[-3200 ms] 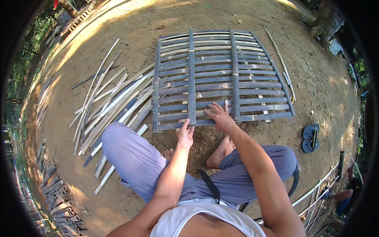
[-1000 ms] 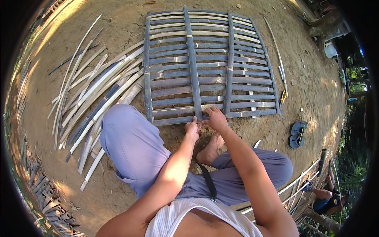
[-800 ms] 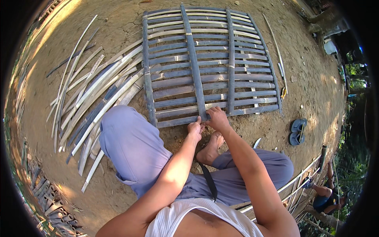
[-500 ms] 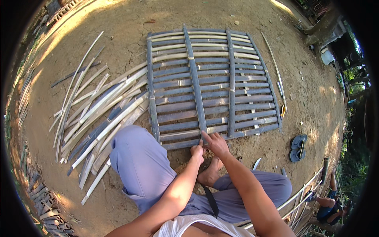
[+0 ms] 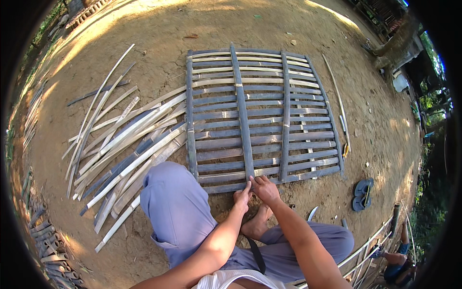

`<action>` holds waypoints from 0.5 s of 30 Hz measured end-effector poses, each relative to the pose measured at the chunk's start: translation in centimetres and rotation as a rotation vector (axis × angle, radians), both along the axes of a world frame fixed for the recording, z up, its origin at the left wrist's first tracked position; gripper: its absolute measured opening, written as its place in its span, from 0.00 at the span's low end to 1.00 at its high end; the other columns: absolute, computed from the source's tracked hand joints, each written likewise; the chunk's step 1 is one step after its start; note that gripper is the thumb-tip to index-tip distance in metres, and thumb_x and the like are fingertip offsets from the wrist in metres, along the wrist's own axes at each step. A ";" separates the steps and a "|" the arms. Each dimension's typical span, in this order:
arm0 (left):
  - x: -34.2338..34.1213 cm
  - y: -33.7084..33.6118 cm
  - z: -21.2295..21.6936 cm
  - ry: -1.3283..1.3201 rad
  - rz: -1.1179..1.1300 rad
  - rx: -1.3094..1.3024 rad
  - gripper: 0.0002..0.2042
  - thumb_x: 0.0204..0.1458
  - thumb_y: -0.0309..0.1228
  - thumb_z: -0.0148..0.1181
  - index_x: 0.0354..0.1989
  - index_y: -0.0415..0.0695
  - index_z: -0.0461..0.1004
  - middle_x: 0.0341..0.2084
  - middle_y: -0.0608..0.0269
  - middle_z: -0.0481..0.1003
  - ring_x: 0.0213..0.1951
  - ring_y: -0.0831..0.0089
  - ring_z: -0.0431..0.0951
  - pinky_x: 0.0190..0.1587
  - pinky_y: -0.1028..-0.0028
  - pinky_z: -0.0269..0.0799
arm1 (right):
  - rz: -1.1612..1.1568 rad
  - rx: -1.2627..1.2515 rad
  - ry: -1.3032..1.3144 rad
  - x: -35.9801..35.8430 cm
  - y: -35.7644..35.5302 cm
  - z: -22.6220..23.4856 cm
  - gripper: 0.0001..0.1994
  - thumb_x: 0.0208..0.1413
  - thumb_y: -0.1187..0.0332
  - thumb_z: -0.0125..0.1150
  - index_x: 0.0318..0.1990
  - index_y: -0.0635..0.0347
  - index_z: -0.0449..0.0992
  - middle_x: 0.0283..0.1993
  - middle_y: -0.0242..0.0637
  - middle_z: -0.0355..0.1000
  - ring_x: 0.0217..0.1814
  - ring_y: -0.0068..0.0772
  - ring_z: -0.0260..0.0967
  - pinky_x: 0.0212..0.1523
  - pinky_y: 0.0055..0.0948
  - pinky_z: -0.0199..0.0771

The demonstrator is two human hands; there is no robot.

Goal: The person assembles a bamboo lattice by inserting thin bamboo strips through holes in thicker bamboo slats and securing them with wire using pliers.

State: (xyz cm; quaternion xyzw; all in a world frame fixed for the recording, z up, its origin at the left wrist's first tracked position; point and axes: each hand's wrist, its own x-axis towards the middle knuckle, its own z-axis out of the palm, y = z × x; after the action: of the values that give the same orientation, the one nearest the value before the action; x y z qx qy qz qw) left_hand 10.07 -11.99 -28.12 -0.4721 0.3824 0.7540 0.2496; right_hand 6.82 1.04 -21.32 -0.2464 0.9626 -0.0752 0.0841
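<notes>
A bamboo lattice panel (image 5: 245, 137) of dark and pale slats lies flat on the ground in front of me. Its long crosswise strips run away from me, over or through the slats. At the near edge, my left hand (image 5: 242, 197) is closed around the near end of one long dark strip (image 5: 243, 115), a finger stretched up along it. Close beside it, my right hand (image 5: 266, 190) grips the same corner of strip and edge slat from the right, fingers bent over the bamboo. The undersides of both hands are hidden.
Loose split bamboo strips (image 5: 130, 144) are heaped left of the panel. To the right lie a thin pale strip (image 5: 337, 94), dark sandals (image 5: 362, 194) and a curved blade (image 5: 312, 213). Cut bamboo pieces (image 5: 53, 250) are stacked lower left. Another person (image 5: 398, 262) is at lower right.
The view has tilted, so the panel and my hands sit lower in it. Both hands stay at the strip's near end, and the left finger shows more stretched out.
</notes>
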 end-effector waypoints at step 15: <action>-0.5 2.5 -0.1 -0.104 0.024 0.252 0.13 0.54 0.35 0.72 0.41 0.44 0.76 0.34 0.65 0.81 0.37 0.71 0.82 0.41 0.75 0.75 | -0.505 -0.164 -0.192 -1.6 4.2 6.3 0.29 0.49 0.63 0.71 0.61 0.52 0.75 0.53 0.49 0.77 0.53 0.53 0.75 0.53 0.44 0.76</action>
State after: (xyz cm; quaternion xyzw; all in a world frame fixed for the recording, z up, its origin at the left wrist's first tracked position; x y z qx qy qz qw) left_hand 9.54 -9.52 -28.22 -0.4798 0.2655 0.7736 0.3174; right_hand 5.20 5.25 -14.99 0.0036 0.9719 -0.1942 0.1331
